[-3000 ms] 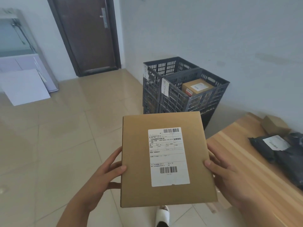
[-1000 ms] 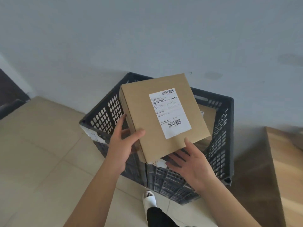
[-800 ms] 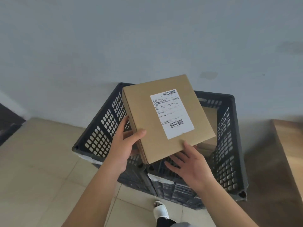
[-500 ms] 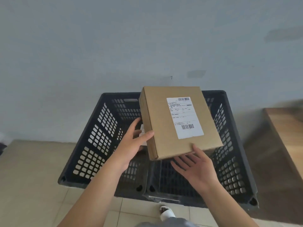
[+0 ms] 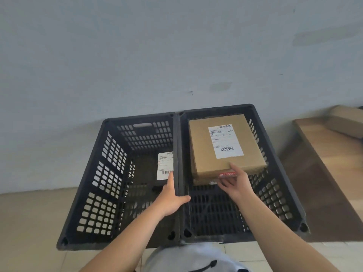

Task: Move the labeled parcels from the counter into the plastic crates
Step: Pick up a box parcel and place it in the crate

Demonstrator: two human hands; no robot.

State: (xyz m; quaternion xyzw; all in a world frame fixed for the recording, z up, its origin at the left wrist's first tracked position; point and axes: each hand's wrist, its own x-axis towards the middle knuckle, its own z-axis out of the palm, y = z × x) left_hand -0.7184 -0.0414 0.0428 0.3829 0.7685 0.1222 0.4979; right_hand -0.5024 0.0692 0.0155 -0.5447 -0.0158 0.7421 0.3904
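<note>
Labeled box (image 5: pixel 225 146) now down inside right crate (image 5: pixel 282 195), stacked on another parcel. Right hand (image 5: pixel 234 182) pinching its near edge; left hand (image 5: pixel 170 195) flat against the rims between crates, fingers straight. Dark parcel (image 5: pixel 165 165) in left crate (image 5: pixel 92 183). More boxes (image 5: pixel 347 122) apparently waiting on the counter (image 5: pixel 330 152).

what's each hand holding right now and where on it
The right hand holds the cardboard parcel at its near edge. The left hand rests on the crates' shared rim, holding nothing.

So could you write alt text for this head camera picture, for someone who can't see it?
A person's right hand holds a labeled cardboard box inside the right of two dark crates. The left hand rests on the rims between them, and the left crate holds another label.
</note>
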